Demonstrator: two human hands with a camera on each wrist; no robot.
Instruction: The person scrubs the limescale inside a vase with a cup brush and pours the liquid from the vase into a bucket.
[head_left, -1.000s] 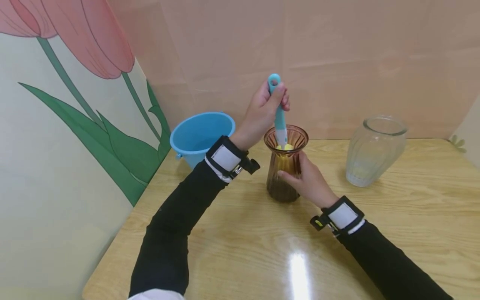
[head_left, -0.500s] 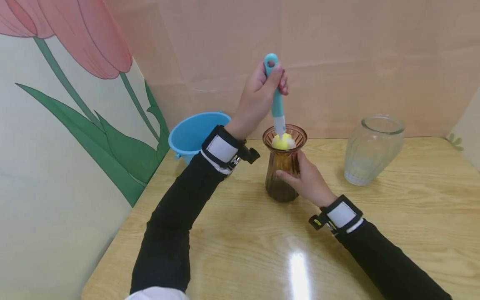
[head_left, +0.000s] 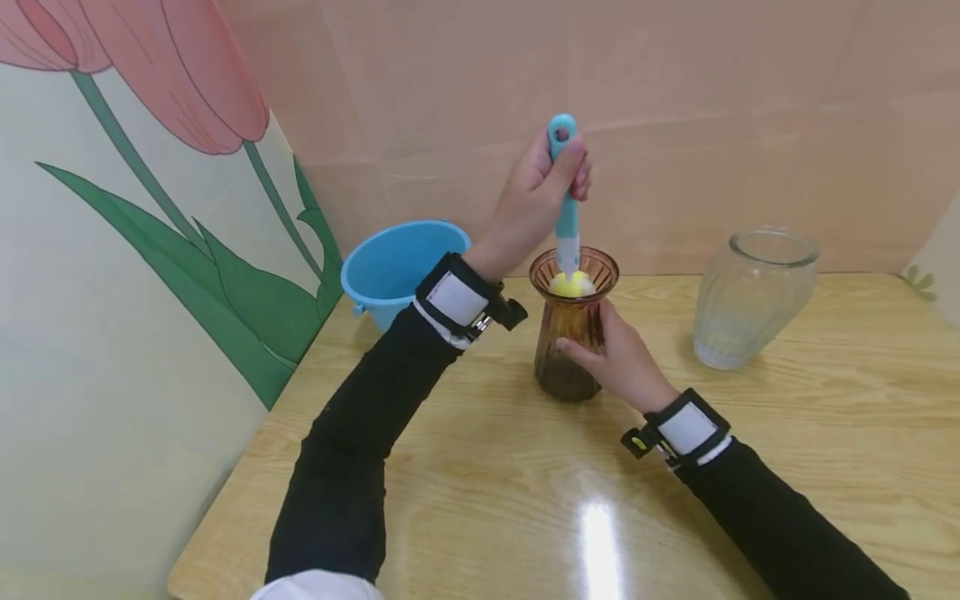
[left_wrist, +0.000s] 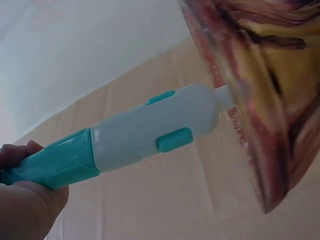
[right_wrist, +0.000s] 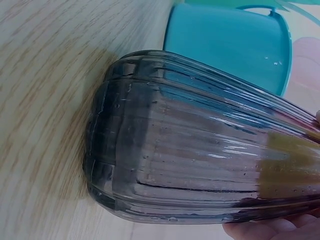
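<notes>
Scrubbing the ribbed amber glass vase (head_left: 572, 333) with a teal-handled sponge brush (head_left: 566, 208)

We see the left hand (head_left: 536, 204) clenched round the brush handle, its yellow sponge head (head_left: 572, 285) sitting at the vase mouth, while the right hand (head_left: 618, 362) wraps the vase body, upright on the wooden table (head_left: 480, 500) between 1 blue plastic bucket (head_left: 401, 267) and 1 clear glass vase (head_left: 750, 300). We would keep the handle vertical and the grip low and firm; the sponge probably squeezes tight through the neck.

ribbed amber glass vase (head_left: 572, 333) (glossy wood table (head_left: 525, 500))
</notes>
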